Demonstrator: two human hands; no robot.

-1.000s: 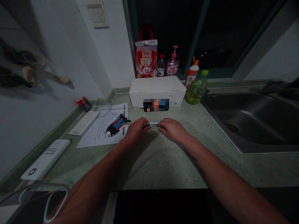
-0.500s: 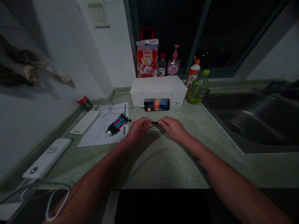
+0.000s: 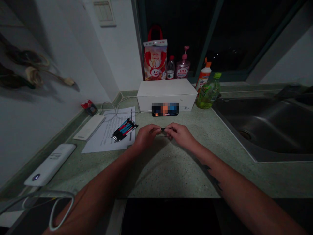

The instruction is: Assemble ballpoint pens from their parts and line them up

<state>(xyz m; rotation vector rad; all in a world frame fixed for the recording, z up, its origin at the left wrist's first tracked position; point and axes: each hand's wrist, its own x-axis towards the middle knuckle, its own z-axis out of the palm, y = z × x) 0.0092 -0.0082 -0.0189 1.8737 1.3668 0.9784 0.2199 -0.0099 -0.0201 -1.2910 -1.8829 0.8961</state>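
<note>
1. Black sliver (image 3: 162, 129), too small to identify, held over the speckled green countertop (image 3: 171, 173), between the left hand (image 3: 146, 137) and the right hand (image 3: 182, 135).
2. Fingers of both hands curled inward and pinching the sliver from either end, fingertips nearly meeting; exact finger placement partly hidden, so no telling which fingers bear the load.
3. Main risk: a slip from so small a grip, most likely from sweaty fingertips or uneven pressure between the two hands.
4. Next risk: a lost piece on the speckled surface, hard to spot given the dim light and the dark flecks in the stone.
5. Sideways danger: a bounce or roll toward the stainless steel sink (image 3: 264, 130) on the right, with its drain (image 3: 244, 134) a likely trap for anything so small.
6. Left-side hazard: a careless swing of the left hand into the bundle of pens (image 3: 124, 130) lying on the sheet of paper (image 3: 105, 140), enough to scatter them.
7. Farther off, a possible snag: a white cable (image 3: 117, 111) looping across the paper, easy to catch with a wrist on a sudden reach toward the white cardboard box (image 3: 166, 88).
</note>
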